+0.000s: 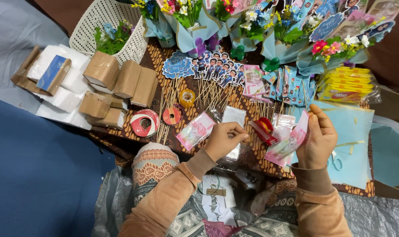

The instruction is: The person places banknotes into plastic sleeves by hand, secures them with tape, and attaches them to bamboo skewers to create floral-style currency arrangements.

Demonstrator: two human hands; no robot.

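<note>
Left hand: the left hand (223, 139) is near the front edge of the bench (252, 156). Its fingers (239, 131) are curled in tight. I cannot tell if they hold anything.
Right hand: the right hand (318, 139) is at the front edge too, more to the right. Its fingers (315, 117) pinch a pink paper note in a clear sleeve (291, 142).
Pink packet: a pink packet (195, 131) lies flat just left of the left hand.
Red tape holder: the red tape holder (264, 130) sits between the two hands.
Tape rolls: two red and white tape rolls (144, 123) lie at the left edge.
Brown boxes: brown boxes (120, 81) sit at the back left corner.
Stick toppers: picture toppers on sticks (214, 70) lie in the middle.
Flower bunches: flower bunches (278, 30) stand along the back edge.
</note>
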